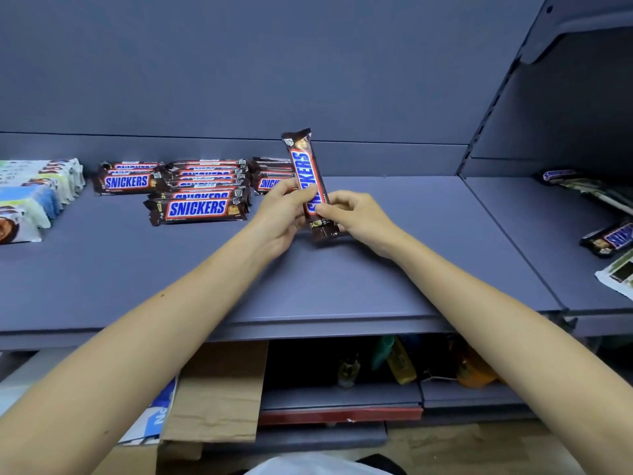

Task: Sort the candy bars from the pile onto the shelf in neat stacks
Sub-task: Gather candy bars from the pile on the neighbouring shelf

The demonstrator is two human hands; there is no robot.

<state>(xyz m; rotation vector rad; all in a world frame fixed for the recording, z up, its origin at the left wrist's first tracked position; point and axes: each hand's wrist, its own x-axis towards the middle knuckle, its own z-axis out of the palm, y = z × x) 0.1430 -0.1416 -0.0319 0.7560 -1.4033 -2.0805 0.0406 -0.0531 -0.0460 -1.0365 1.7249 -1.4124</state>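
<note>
Brown SNICKERS bar (306,168) nearly upright | left hand (281,214), right hand (358,217): grip pinching it

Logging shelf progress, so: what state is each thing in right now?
held Snickers bar: nearly upright, gripped by both hands.
left hand: grips the bar's lower half.
right hand: grips the bar's lower half.
Snickers stacks: lying flat on the shelf.
pale-wrapped bars: lined up at far left.
loose pile: unsorted, on the right shelf.
</note>
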